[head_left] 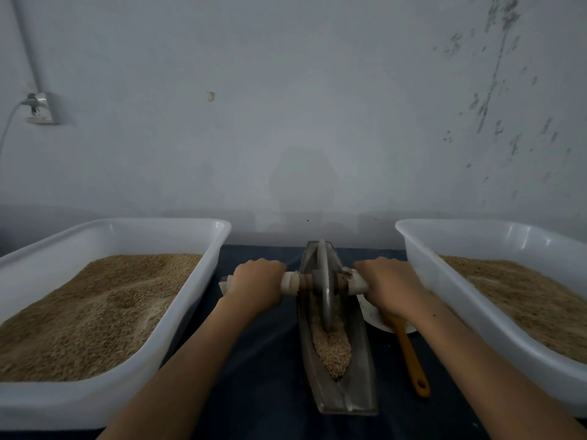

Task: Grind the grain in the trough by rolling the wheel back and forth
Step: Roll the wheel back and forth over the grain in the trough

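Note:
A narrow metal trough (pixel 362 376) lies lengthwise on the dark table, pointing away from me. Crushed grain (pixel 333 347) fills its near half. A thin metal wheel (pixel 325 287) stands upright in the trough, its lower edge sunk in the grain near the middle. An axle wrapped in white cloth (pixel 290 283) runs through the wheel. My left hand (pixel 257 285) grips the axle's left end with curled fingers. My right hand (pixel 389 285) grips its right end the same way.
A white plastic tub (pixel 203 274) of whole grain stands at the left, a second white tub (pixel 422 274) of grain at the right. A white bowl (pixel 378 322) with an orange-handled spatula (pixel 413 363) sits between trough and right tub. A wall rises close behind.

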Tool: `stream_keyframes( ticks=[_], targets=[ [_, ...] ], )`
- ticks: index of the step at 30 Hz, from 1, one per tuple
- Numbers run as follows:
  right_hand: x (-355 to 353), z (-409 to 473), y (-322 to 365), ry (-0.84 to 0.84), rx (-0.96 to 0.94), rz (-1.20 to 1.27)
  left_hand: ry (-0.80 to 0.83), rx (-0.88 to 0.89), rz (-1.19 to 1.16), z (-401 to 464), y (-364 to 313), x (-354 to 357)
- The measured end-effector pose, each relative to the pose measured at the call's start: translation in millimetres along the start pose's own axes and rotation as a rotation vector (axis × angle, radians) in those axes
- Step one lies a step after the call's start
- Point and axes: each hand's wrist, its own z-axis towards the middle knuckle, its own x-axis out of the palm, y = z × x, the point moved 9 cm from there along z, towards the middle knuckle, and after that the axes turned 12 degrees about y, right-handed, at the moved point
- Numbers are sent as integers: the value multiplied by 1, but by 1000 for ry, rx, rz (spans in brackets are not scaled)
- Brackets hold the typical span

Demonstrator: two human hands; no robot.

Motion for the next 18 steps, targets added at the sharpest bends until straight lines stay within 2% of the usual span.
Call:
stream_keyframes(
  ticks=[2,4,8,10,13,18],
  targets=[
    [-2,-1,2,-4,2,-10,11,-4,-15,1,2,2],
    [-1,0,3,47,4,-24,95,-14,-21,2,4,8],
    [9,-3,2,271,-9,-17,346,2,-60,1,2,24],
    [14,-7,-1,372,-12,22,407,16,-64,0,1,27],
    [18,-8,-2,411,-13,46,405,29,-46,1,0,25],
    [15,-2,-2,313,7,46,265,21,-46,4,1,18]
  ],
)
